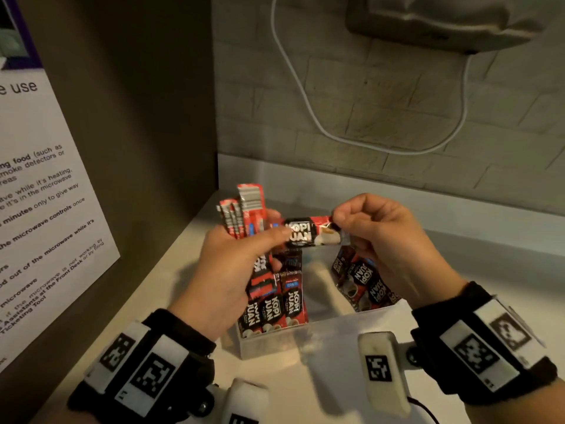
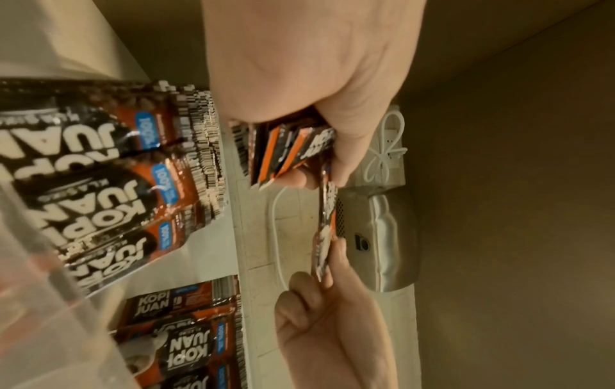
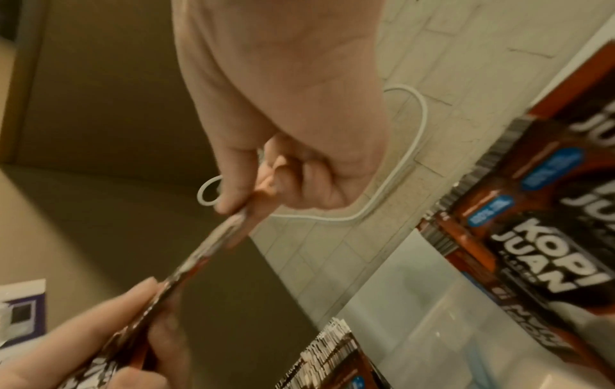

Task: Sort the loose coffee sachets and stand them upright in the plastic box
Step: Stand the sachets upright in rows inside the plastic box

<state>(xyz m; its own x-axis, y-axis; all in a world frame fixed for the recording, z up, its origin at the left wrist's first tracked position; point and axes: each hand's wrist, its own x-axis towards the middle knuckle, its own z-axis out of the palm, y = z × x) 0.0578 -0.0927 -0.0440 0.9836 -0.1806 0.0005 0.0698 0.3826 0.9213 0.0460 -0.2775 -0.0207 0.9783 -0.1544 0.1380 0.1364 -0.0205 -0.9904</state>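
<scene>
Over the clear plastic box (image 1: 321,335) on the pale counter (image 1: 305,390), the person holds one Kopi Juan sachet (image 1: 312,232) stretched sideways between both hands. The right hand (image 1: 388,240) pinches its far end between thumb and curled forefinger, the other fingers tucked in. The left hand (image 1: 235,270) has its thumb on the near end of that sachet while its fingers are wrapped round a bundle of sachets (image 1: 244,212) whose crimped tops stick up above the fist; from the left wrist view the bundle (image 2: 286,150) shows edge-on inside the closed fingers. Inside the box, a row of sachets (image 1: 275,304) stands upright at the left end and another group (image 1: 363,283) leans against the right wall, with a bare gap between them. A white cable (image 1: 305,96) loops across the brick-patterned wall behind, and a printed notice (image 1: 36,209) hangs on the left panel.
</scene>
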